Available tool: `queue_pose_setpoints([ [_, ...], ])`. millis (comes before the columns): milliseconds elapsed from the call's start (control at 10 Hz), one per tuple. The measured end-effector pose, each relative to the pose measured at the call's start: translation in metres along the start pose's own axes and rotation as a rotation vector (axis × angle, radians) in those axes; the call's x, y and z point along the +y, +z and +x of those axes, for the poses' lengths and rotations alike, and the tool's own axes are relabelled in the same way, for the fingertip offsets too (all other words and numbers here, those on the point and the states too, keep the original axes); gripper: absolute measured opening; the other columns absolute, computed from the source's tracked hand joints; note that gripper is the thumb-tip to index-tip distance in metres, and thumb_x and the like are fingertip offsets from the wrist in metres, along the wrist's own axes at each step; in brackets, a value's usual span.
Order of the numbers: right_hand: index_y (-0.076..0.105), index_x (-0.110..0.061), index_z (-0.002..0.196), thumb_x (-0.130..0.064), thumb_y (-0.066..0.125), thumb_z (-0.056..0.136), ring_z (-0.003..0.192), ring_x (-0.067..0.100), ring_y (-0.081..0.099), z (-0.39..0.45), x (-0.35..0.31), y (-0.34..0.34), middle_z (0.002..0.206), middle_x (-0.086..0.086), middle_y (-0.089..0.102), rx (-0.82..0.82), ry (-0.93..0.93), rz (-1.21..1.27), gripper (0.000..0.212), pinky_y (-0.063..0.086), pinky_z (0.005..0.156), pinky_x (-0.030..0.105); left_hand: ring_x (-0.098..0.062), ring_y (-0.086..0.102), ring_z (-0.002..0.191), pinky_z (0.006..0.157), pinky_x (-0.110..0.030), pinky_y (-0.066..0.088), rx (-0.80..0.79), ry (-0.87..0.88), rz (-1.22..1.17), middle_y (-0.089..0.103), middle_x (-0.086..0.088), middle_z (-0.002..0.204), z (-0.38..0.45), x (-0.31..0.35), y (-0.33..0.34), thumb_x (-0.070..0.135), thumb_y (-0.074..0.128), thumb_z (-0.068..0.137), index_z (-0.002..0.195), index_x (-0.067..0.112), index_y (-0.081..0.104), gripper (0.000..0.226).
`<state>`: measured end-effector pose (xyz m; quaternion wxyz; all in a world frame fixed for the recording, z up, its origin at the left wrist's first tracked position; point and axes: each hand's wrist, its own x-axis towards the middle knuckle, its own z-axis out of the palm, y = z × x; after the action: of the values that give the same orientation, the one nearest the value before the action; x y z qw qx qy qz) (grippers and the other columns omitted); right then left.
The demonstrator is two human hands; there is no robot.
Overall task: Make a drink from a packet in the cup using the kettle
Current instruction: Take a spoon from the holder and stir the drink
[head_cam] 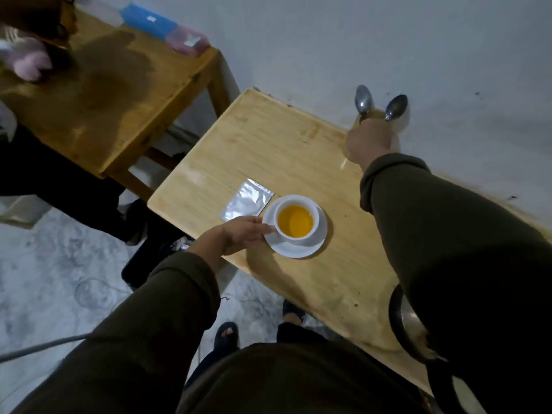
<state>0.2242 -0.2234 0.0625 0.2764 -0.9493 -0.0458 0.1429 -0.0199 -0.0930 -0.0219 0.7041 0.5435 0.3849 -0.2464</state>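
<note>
A white cup (pixel 310 234) filled with orange-yellow liquid stands on a white saucer (pixel 298 250) near the front edge of a light wooden table (pixel 268 144). My left hand (pixel 243 234) holds the cup by its left side. A silver packet (pixel 246 204) lies flat just left of the saucer. My right hand (pixel 369 141) reaches to the table's far right corner and covers a pale holder from which two spoons (pixel 379 104) stick up; whether its fingers grip a spoon is hidden. The kettle (pixel 406 321) shows partly under my right sleeve at the near right edge.
A second, darker wooden table (pixel 113 94) stands at the upper left with a blue box (pixel 149 20) and a pink box (pixel 188 40). Another person's sleeve and pink item show at the far left. A grey wall runs behind. Cables lie on the floor.
</note>
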Motion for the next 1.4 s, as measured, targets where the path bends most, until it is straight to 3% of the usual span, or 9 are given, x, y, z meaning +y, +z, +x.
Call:
queue_pose_setpoints([
  [100,0.049,-0.004,0.13,-0.02,0.043,0.085,0.124,0.037,0.048,0.011,0.001,0.006,0.136,0.02,0.049,-0.015,-0.003,-0.013,0.049,0.044,0.101,0.044,-0.015,0.052,0.11,0.084,-0.018,0.05,0.01,-0.009,0.029,0.056,-0.011,0.12,0.006,-0.003,-0.004,0.014,0.063,0.089,0.127,0.007,0.057,0.039],
  [200,0.042,-0.004,0.136,-0.017,0.044,0.087,0.132,0.036,0.039,0.017,-0.002,0.006,0.144,0.019,0.04,-0.041,0.014,-0.063,0.051,0.035,0.108,0.044,-0.01,0.06,0.1,0.074,-0.01,0.055,-0.02,-0.016,-0.008,0.063,-0.005,0.111,0.003,0.002,0.0,0.007,0.054,0.093,0.123,0.007,0.058,0.03],
  [400,0.049,-0.009,0.128,-0.022,0.043,0.078,0.12,0.033,0.051,0.042,0.0,0.02,0.131,0.011,0.054,-0.042,0.156,0.096,0.052,0.041,0.106,0.045,-0.006,0.06,0.091,0.072,-0.009,0.054,-0.035,-0.053,-0.039,0.064,0.003,0.097,-0.001,0.012,0.002,0.001,0.052,0.093,0.095,0.019,0.062,0.021],
  [600,0.056,-0.005,0.124,-0.022,0.041,0.092,0.124,0.033,0.048,0.055,0.005,0.022,0.133,0.016,0.054,-0.016,0.111,0.006,0.039,0.041,0.1,0.039,-0.007,0.06,0.096,0.077,-0.01,0.055,-0.073,-0.066,-0.007,0.065,0.004,0.103,-0.002,0.02,0.001,0.0,0.052,0.093,0.099,0.019,0.062,0.022],
  [700,0.059,-0.001,0.113,-0.028,0.041,0.097,0.112,0.031,0.057,0.049,0.001,0.023,0.12,0.017,0.062,0.141,0.13,0.062,0.037,0.051,0.093,0.039,-0.007,0.061,0.094,0.072,-0.008,0.056,-0.09,-0.068,0.001,0.065,0.004,0.101,-0.002,0.022,0.002,-0.001,0.052,0.093,0.098,0.018,0.062,0.022],
  [1000,0.058,-0.007,0.117,-0.024,0.034,0.1,0.11,0.027,0.053,0.029,-0.02,-0.001,0.12,0.012,0.056,0.391,-0.253,-0.022,0.034,0.046,0.093,0.039,-0.008,0.06,0.096,0.077,-0.014,0.054,-0.13,-0.096,0.085,0.065,0.004,0.104,0.001,0.028,-0.002,0.004,0.056,0.092,0.102,0.018,0.062,0.018],
  [1100,0.054,-0.007,0.116,-0.022,0.032,0.1,0.106,0.027,0.054,0.013,-0.033,-0.009,0.117,0.011,0.059,0.416,-0.408,-0.05,0.031,0.044,0.088,0.04,-0.009,0.061,0.097,0.076,-0.013,0.055,-0.149,-0.095,0.129,0.064,0.0,0.111,0.001,0.029,-0.004,0.006,0.056,0.092,0.117,0.01,0.06,0.025],
  [1200,0.052,-0.006,0.111,-0.019,0.032,0.1,0.098,0.032,0.06,-0.011,-0.042,-0.013,0.106,0.013,0.065,0.367,-0.46,-0.032,0.026,0.047,0.083,0.045,-0.017,0.059,0.105,0.086,-0.021,0.052,-0.131,-0.082,0.167,0.06,-0.008,0.121,0.002,0.029,-0.005,0.007,0.059,0.091,0.129,0.002,0.053,0.039],
  [1400,0.056,-0.005,0.109,-0.021,0.035,0.1,0.091,0.034,0.062,-0.077,-0.033,0.003,0.098,0.018,0.066,0.208,-0.324,-0.122,0.028,0.047,0.071,0.037,-0.018,0.061,0.092,0.086,-0.026,0.051,-0.121,-0.023,0.258,0.061,-0.015,0.115,0.0,0.03,-0.008,0.01,0.067,0.086,0.121,-0.004,0.058,0.039],
])
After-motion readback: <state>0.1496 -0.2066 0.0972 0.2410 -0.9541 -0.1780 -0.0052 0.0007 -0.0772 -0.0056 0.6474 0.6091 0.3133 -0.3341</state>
